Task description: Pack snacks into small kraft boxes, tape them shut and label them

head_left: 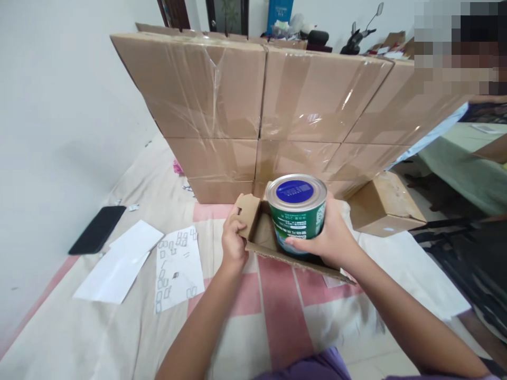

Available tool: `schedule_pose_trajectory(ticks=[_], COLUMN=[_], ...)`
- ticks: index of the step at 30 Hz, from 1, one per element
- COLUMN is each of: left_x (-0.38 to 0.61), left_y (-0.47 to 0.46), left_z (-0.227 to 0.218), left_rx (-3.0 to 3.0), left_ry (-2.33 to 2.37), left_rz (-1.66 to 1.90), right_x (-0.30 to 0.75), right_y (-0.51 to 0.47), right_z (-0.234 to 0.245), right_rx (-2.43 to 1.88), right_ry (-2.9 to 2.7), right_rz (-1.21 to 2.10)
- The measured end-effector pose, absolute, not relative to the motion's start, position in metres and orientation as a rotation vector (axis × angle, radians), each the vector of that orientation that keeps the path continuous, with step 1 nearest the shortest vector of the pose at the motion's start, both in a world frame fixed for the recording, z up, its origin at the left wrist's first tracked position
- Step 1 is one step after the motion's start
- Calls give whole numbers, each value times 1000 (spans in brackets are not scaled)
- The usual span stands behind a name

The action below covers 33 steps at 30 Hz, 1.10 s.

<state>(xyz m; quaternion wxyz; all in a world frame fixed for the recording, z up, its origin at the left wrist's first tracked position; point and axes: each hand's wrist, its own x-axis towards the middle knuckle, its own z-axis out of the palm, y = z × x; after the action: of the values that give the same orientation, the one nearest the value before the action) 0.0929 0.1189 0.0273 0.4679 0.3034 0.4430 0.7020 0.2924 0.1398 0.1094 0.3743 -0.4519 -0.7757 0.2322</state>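
Can [297, 211] upright, axis vertical, low over the open box [262, 235]. Right hand [336, 240] holds it from 3 o'clock, grip wrapped around the can. Left hand [233, 240] at 9 o'clock, grip pinched on the box edge.

Green tin [298, 219] with blue-centred silver lid, brown cartons [222, 89], black phone [97, 229]

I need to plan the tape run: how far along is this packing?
Done: the stacked cartons behind are already taped shut. In hand: the right hand holds a green tin at the small open box, while the left hand holds its flap. Left: the tin is not yet let go, and that box is open and untaped.
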Motion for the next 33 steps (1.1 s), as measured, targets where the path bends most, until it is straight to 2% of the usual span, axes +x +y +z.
schedule_pose_trajectory(ticks=[6,13,18,22,27,33], left_x=[90,78,82,81,74,76], left_y=[115,116,115,116,124,129], left_z=[29,33,31,25,18,21], left_rx=[783,788,783,772,776,734], left_ry=[1043,1131,1103,1002,1089,1126], left_rz=[1768,1772,1787,1801,1757,1777], right_x=[320,350,326,301,292,305], right_y=[122,139,148,158,173,186], right_z=[139,135,122,118,110,102], right_rx=[-1184,-1210,-1038,-1089,-1054,-748], right_ry=[-1976,-2094,-2494,-2826,-2908,-2871], right_rz=[556,174,300,358,397,448])
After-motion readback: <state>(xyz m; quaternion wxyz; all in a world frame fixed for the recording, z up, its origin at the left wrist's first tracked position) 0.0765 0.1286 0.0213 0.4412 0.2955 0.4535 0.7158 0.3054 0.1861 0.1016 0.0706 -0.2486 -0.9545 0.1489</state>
